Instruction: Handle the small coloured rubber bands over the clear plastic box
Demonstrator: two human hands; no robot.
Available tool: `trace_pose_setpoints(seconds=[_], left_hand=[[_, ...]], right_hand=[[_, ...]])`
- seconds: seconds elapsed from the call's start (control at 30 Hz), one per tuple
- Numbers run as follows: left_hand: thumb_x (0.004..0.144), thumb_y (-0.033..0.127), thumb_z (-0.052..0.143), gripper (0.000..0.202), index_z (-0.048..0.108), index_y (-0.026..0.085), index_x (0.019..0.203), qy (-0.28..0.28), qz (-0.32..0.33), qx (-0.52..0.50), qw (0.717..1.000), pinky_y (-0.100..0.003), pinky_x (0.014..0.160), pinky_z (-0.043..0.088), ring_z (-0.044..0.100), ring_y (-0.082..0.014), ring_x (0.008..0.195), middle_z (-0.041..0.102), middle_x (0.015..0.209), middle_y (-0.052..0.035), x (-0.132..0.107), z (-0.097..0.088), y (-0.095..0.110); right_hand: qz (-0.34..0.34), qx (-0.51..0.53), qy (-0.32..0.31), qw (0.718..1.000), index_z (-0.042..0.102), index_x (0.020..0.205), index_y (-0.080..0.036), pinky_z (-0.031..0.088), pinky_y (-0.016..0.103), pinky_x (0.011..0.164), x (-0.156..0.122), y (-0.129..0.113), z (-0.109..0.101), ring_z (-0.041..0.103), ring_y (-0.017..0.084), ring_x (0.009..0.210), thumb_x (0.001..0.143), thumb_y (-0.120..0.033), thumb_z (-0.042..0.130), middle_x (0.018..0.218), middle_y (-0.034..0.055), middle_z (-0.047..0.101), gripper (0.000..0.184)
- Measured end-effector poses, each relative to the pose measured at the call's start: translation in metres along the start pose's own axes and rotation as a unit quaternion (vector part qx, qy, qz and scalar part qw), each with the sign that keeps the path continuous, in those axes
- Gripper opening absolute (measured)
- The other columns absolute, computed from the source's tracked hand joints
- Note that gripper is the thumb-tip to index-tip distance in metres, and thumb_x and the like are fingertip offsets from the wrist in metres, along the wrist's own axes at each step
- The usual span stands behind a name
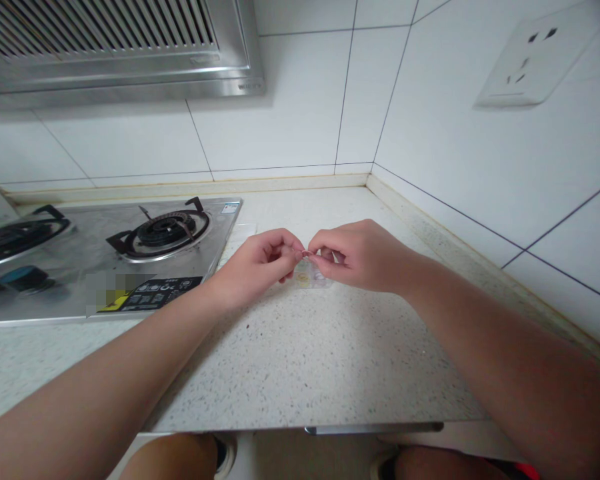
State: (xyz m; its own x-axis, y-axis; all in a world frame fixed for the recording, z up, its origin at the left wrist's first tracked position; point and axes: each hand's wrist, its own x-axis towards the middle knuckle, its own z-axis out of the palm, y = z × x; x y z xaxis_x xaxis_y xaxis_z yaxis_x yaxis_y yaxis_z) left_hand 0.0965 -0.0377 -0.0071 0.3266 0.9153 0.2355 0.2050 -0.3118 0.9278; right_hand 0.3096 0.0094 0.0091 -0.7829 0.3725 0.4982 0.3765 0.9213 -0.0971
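Note:
Over the countertop, my left hand [275,259] and my right hand [353,255] meet fingertip to fingertip, both closed in a pinch. Between them is a thin pink band [306,253], possibly a loop; the fingers hide most of it. Just beneath lies a small clear plastic case [313,283] with something yellow in its left part and paler contents towards the right. My hands cover its far side, so I cannot make out all that it holds.
To the left is a steel gas hob [180,267] with black burners and knobs. A range hood [130,80] hangs above it. White tiled walls meet in the back corner, with a socket [530,60] on the right. A drawer handle [375,429] runs below the counter's front edge.

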Motion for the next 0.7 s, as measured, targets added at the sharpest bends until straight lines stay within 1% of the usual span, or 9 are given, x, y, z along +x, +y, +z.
trace_pose_setpoints(seconds=[0.3, 0.43, 0.7], left_hand=[[0.090, 0.022, 0.059, 0.008, 0.061, 0.015, 0.091, 0.005, 0.003, -0.002, 1.000, -0.020, 0.053, 0.039, 0.050, -0.0072, 0.054, 0.054, 0.061, 0.0047, 0.0004, 0.0002, -0.0006], [0.090, 0.023, 0.060, 0.008, 0.061, 0.015, 0.091, 0.003, 0.003, 0.005, 1.000, -0.020, 0.054, 0.040, 0.050, -0.0075, 0.054, 0.053, 0.060, 0.0048, -0.0002, 0.0002, -0.0007], [0.091, 0.022, 0.059, 0.008, 0.062, 0.014, 0.091, -0.003, 0.003, 0.006, 1.000, -0.019, 0.054, 0.040, 0.050, -0.0070, 0.055, 0.053, 0.061, 0.0047, -0.0008, 0.0000, -0.0004]], right_hand=[[0.018, 0.001, -0.005, 1.000, 0.067, 0.090, -0.019, 0.033, 0.024, 0.059, 0.0001, -0.0004, -0.0005, 0.055, 0.009, 0.057, 0.092, -0.033, 0.057, 0.065, -0.0036, 0.065, 0.017], [0.026, 0.001, -0.007, 1.000, 0.064, 0.087, -0.018, 0.032, 0.024, 0.059, 0.0001, -0.0008, -0.0011, 0.054, 0.009, 0.056, 0.091, -0.035, 0.058, 0.065, -0.0037, 0.065, 0.018], [0.023, 0.000, -0.003, 1.000, 0.063, 0.085, -0.018, 0.032, 0.024, 0.058, 0.0003, -0.0010, -0.0007, 0.054, 0.008, 0.057, 0.091, -0.034, 0.058, 0.065, -0.0039, 0.064, 0.018]])
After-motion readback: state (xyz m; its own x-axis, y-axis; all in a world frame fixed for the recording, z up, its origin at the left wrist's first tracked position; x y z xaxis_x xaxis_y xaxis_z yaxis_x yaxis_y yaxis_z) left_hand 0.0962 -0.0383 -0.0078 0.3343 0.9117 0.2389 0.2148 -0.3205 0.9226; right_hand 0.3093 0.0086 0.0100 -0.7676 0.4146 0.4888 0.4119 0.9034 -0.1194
